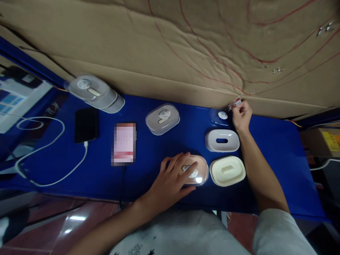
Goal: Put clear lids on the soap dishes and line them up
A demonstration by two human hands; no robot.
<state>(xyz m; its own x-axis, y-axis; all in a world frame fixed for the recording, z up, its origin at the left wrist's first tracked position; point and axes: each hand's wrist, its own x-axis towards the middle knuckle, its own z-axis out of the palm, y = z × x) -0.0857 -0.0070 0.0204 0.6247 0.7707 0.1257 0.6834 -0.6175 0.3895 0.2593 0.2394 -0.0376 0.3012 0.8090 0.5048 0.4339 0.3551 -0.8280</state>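
My left hand (172, 177) lies flat on top of a clear-lidded oval soap box (199, 175) near the front edge of the blue table (148, 152). My right hand (241, 115) reaches to the back of the table and pinches a small red-and-white label (236, 103). It sits next to a loose clear lid with a round sticker (219, 117). A white oval tray with a slot (222, 140) and a cream oval dish (227, 171) lie between my hands.
Another closed soap box (162, 119) stands mid-table, and a stack of them (94, 92) at the back left. A black phone (86, 124) on a white cable (47, 156) and a second phone (124, 143) lie to the left. A cardboard sheet (186, 46) rises behind.
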